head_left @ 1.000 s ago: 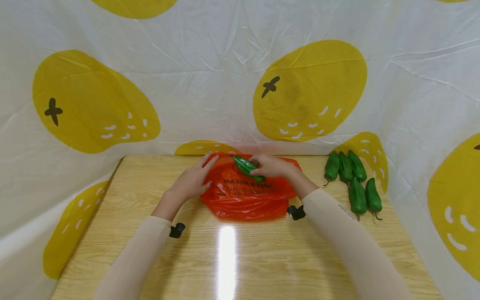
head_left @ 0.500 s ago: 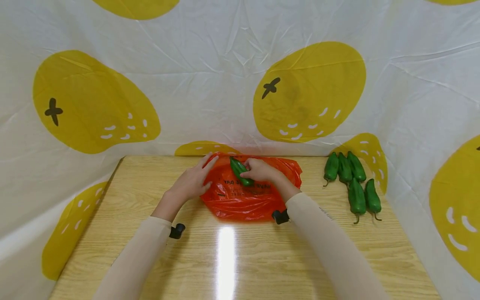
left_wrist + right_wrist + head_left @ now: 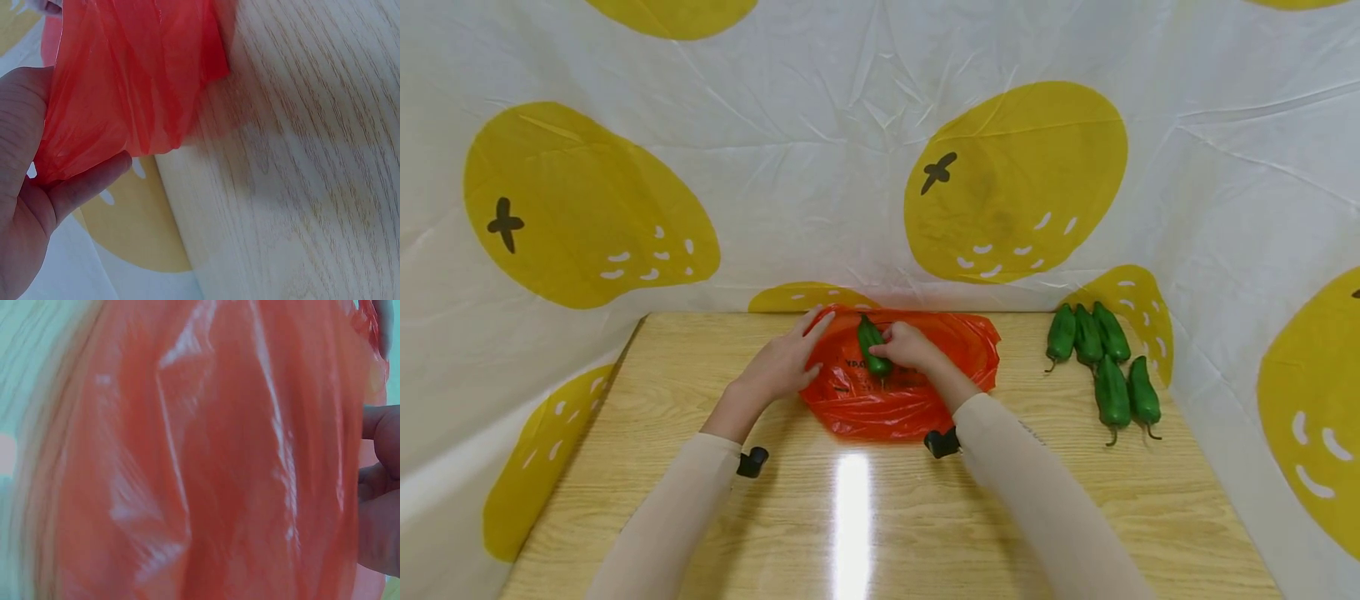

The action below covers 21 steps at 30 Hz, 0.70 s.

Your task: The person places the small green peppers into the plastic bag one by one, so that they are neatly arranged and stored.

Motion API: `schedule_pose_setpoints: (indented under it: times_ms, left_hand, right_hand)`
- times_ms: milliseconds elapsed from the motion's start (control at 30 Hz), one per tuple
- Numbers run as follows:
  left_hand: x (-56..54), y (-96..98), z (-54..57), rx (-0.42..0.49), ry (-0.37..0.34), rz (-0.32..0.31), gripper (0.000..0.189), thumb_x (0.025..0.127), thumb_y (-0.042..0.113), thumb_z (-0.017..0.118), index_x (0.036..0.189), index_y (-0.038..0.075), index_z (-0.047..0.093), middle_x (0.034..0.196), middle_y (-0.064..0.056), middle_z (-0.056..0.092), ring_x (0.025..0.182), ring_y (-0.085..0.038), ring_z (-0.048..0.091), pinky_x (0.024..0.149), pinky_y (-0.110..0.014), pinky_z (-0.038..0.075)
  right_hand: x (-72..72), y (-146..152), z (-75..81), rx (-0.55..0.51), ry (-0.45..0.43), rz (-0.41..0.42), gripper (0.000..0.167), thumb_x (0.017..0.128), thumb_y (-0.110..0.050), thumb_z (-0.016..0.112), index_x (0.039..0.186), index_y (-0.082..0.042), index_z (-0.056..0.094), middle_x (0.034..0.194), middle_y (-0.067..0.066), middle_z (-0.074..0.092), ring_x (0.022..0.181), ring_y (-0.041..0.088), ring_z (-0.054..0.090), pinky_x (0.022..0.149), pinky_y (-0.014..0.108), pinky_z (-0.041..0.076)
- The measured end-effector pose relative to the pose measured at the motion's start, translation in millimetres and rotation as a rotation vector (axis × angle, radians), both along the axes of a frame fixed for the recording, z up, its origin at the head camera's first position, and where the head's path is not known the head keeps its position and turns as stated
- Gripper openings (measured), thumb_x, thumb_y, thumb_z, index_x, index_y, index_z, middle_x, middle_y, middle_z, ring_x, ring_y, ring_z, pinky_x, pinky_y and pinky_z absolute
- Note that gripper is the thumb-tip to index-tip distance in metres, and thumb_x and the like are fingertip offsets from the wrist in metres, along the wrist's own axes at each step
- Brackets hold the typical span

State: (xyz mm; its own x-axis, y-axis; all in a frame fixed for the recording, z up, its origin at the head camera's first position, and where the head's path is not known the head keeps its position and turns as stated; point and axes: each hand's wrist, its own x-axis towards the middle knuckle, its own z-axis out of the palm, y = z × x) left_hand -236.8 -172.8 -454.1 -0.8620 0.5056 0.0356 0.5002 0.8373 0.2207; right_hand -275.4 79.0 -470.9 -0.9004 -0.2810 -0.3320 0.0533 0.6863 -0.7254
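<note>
My left hand (image 3: 778, 364) holds the left rim of a red plastic bag (image 3: 887, 414) that carries dark print. In the left wrist view, the bag's edge (image 3: 119, 94) is drawn toward the left hand (image 3: 25, 187), between thumb and fingers. A green chili pepper (image 3: 869, 340) is pinched by my right hand (image 3: 906, 346) over the bag's mouth, standing nearly upright with its stem end down. Red plastic (image 3: 219, 456) fills most of the right wrist view; part of a hand (image 3: 381, 506) shows at its right edge, and the pepper is hidden there.
Several more green chili peppers (image 3: 1112, 392) lie grouped on the right of the wooden table (image 3: 760, 533). A white cloth with yellow fruit shapes (image 3: 820, 192) rises behind the table and at both sides.
My right hand has moved left with the pepper, which has turned from slanted to nearly upright. The left hand stays at the bag's rim.
</note>
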Motion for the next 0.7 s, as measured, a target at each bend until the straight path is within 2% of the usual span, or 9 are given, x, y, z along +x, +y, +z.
schedule_pose_setpoints:
  times_ms: [100,167,300,433,600,700]
  left_hand:
    - [-0.3,-0.1,0.5,0.003,0.003,-0.005,0.095,0.093,0.02,0.076,0.167,0.017,0.018,0.171,-0.016,0.021,0.051,-0.016,0.05,0.061,-0.035,0.055]
    - [-0.3,-0.3,0.7,0.001,0.002,-0.006,0.095,0.093,0.02,0.076,0.167,0.017,0.018,0.171,-0.016,0.021,0.051,-0.016,0.051,0.062,-0.036,0.056]
    - [0.0,-0.4,1.2,-0.008,0.0,-0.005,0.095,0.093,0.02,0.076,0.168,0.018,0.017,0.171,-0.015,0.021,0.053,-0.017,0.052,0.064,-0.037,0.057]
    - [0.1,0.0,2.0,-0.012,-0.007,-0.008,0.095,0.093,0.02,0.076,0.168,0.019,0.017,0.172,-0.014,0.02,0.054,-0.017,0.053,0.065,-0.037,0.057]
    - [-0.5,0.5,2.0,-0.024,-0.008,-0.01,0.095,0.093,0.019,0.076,0.168,0.019,0.017,0.172,-0.013,0.02,0.053,-0.016,0.052,0.064,-0.035,0.056]
    - [-0.9,0.9,1.7,-0.03,-0.004,-0.011,0.095,0.093,0.019,0.076,0.168,0.019,0.017,0.172,-0.013,0.019,0.053,-0.015,0.051,0.063,-0.033,0.055]
  right_hand:
    - [1.5,-3,-1.9,0.0,-0.011,-0.012,0.031,0.097,-0.029,0.072,0.095,0.002,0.072,0.077,0.002,0.06,0.069,0.017,0.053,0.059,0.025,0.042]
    - [3.1,-6,-4.0,-0.022,-0.021,-0.01,0.032,0.097,-0.029,0.072,0.092,0.002,0.075,0.073,0.002,0.062,0.067,0.015,0.055,0.059,0.024,0.045]
    - [7.0,-11,-6.8,-0.099,-0.077,-0.043,0.031,0.097,-0.027,0.074,0.096,0.004,0.075,0.08,0.005,0.069,0.069,0.015,0.067,0.067,0.028,0.059]
    - [9.6,-16,-7.3,-0.137,-0.136,-0.1,0.031,0.096,-0.028,0.076,0.093,0.003,0.071,0.081,0.008,0.068,0.07,0.022,0.073,0.07,0.033,0.062]
    - [9.3,-20,-11.3,-0.116,-0.14,-0.144,0.032,0.094,-0.031,0.078,0.08,-0.005,0.067,0.072,0.005,0.063,0.067,0.024,0.074,0.066,0.031,0.061]
    - [9.1,-22,-14.8,-0.098,-0.135,-0.153,0.034,0.092,-0.034,0.079,0.078,-0.006,0.068,0.071,0.005,0.064,0.065,0.023,0.074,0.065,0.03,0.061]
